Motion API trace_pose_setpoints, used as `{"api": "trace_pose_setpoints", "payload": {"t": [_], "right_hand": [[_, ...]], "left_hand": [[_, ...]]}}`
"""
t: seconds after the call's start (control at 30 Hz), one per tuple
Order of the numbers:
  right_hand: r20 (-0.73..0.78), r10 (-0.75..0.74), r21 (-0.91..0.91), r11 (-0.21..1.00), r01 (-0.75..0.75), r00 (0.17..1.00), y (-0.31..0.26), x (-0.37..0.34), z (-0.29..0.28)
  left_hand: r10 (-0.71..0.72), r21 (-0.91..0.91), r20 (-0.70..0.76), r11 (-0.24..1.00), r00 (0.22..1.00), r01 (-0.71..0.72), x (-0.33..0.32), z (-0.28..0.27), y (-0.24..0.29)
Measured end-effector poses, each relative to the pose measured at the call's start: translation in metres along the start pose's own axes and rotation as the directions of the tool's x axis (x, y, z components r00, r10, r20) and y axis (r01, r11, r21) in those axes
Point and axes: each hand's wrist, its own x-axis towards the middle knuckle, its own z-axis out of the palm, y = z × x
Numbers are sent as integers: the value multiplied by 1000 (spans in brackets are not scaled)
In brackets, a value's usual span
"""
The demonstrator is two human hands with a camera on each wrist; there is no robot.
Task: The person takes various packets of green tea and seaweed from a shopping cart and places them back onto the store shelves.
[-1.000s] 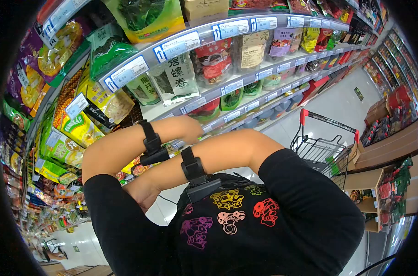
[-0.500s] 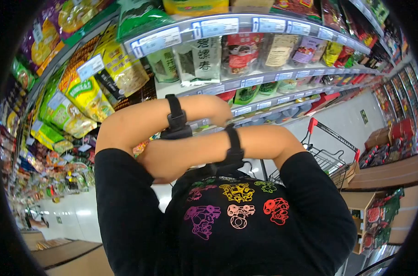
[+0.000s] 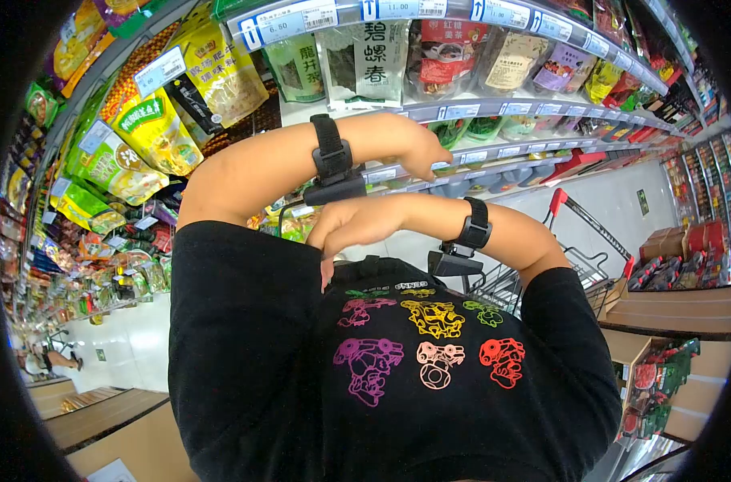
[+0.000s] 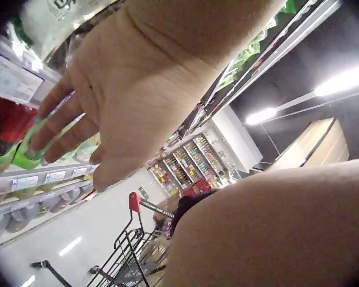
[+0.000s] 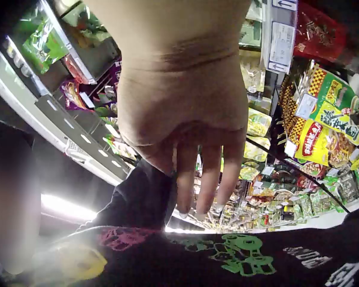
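Note:
My left hand (image 3: 421, 153) reaches across to the right in front of the lower shelves, fingers relaxed and holding nothing. In the left wrist view, its palm is bare and the fingers are loosely spread. Below the left forearm, my right hand (image 3: 357, 221) pinches the hem of the black left sleeve (image 3: 249, 305), which is drawn out to a peak at the thumb. Three fingers of that hand hang straight down in the right wrist view; the thumb tip is hidden behind cloth. Above the left wrist stands a clear tea bag (image 3: 365, 68) with dark leaves.
Curved shelves with price tags (image 3: 289, 24) and food pouches run along the front. Yellow seasoning pouches (image 3: 156, 132) hang at the left. A wire shopping cart (image 3: 590, 269) with red handle ends stands at the right. Cartons (image 3: 675, 317) and a display stand are farther right.
The right hand has moved up and right from beside the left sleeve, and the sleeve hem is now drawn out with it. The left hand has shifted right. The head view has tilted lower.

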Motion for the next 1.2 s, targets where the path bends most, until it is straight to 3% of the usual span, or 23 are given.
{"api": "trace_pose_setpoints", "payload": {"t": [0.03,0.13,0.23,0.27,0.43,0.47,0.57,0.7,0.73,0.83,0.87,0.97,1.0,1.1,1.2], "right_hand": [[32,21,-48,999,-19,999,2,-2,-6],[24,30,51,998,-31,999,-4,-7,5],[-75,-20,-149,989,9,997,-16,-5,12],[-126,-82,-97,993,70,989,-18,-5,15],[-279,-160,-284,956,77,947,-25,-10,26],[-303,-193,-313,945,93,933,-31,-9,29],[-408,-133,-112,989,95,903,-51,-3,39],[-455,-91,-221,975,-13,886,-78,13,43],[-437,-163,-489,869,-81,884,-83,22,42],[-232,-584,-885,459,81,778,-87,54,43],[-215,-607,-862,486,143,765,-78,67,40],[-223,-433,-845,533,48,873,-77,83,34],[-173,-390,-855,515,59,904,-77,87,30],[-78,-342,-789,596,152,936,-73,97,25],[-82,-247,-766,636,97,966,-78,95,26]], "left_hand": [[3,10,-1,1000,1000,-3,3,0,-1],[34,9,-18,999,999,-34,7,0,-2],[70,-1,-37,998,997,-70,10,1,-1],[78,1,-39,997,996,-78,10,-1,-1],[131,-10,-121,991,984,-133,-3,-8,-6],[47,-86,-28,995,999,-49,-6,-16,-3],[118,-161,-149,977,982,-142,-3,-13,-14],[197,-414,-203,870,959,-267,14,2,-25],[210,-458,-216,840,954,-289,18,6,-23],[187,-570,-116,792,975,-220,30,10,-10],[233,-562,-127,784,964,-264,38,11,-9],[303,-422,-216,828,928,-369,50,12,-4],[290,-454,-188,821,938,-345,47,9,0],[263,-501,-137,813,955,-296,40,0,9],[283,-444,-158,835,946,-325,42,-3,10]]}}
